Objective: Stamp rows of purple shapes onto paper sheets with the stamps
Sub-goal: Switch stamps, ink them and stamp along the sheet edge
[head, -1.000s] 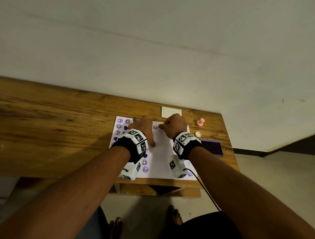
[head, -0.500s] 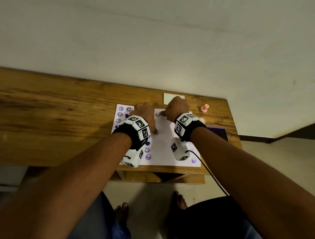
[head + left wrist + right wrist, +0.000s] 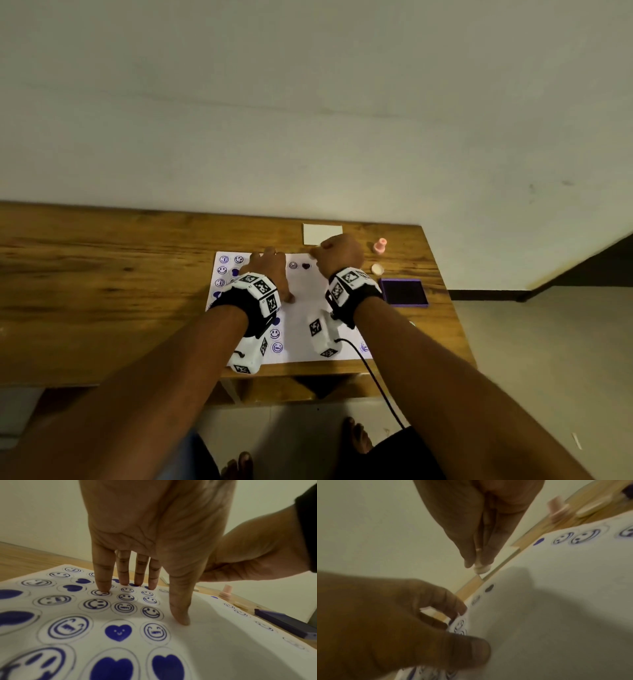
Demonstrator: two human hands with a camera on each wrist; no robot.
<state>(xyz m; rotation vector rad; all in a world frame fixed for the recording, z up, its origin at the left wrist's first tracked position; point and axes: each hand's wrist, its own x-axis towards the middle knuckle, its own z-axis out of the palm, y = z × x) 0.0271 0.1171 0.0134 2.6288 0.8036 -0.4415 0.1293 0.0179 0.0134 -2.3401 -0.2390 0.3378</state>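
Since half a second ago my right hand (image 3: 339,255) has lifted off the paper sheet (image 3: 305,301), and a fresh dark heart print (image 3: 306,266) now shows where it was pressing, just right of a smiley print (image 3: 293,265) on the far row. That hand pinches a small pale stamp (image 3: 482,569) between thumb and fingertips, its long axis running upright with the stamping face pointing down, held clear above the sheet's far edge.

My left hand (image 3: 270,270) lies with straight, spread fingers (image 3: 102,577) pressing down on the sheet; it holds nothing, it only pins the paper. The thumb (image 3: 179,609) touches the blank middle of the sheet.

What the next move turns on, as I judge it: the next free spot in the far row lies just right of the heart print, almost directly under the raised stamp, so only a short shift right and a straight drop is needed. If the stamp wants ink first, the purple ink pad (image 3: 404,292) sits to the right of the sheet, well nearer my right hand than my left.

Left columns of the sheet are filled with purple smileys and hearts; a few prints run down the right edge; the middle is bare. The open ink pad shows only its dark inked surface. A pink stamp (image 3: 380,246) stands upright on the wooden table (image 3: 102,274) far right of the sheet, with a round cream piece (image 3: 377,269), perhaps a cap, just near of it. A small white card (image 3: 322,233) lies just beyond the sheet.
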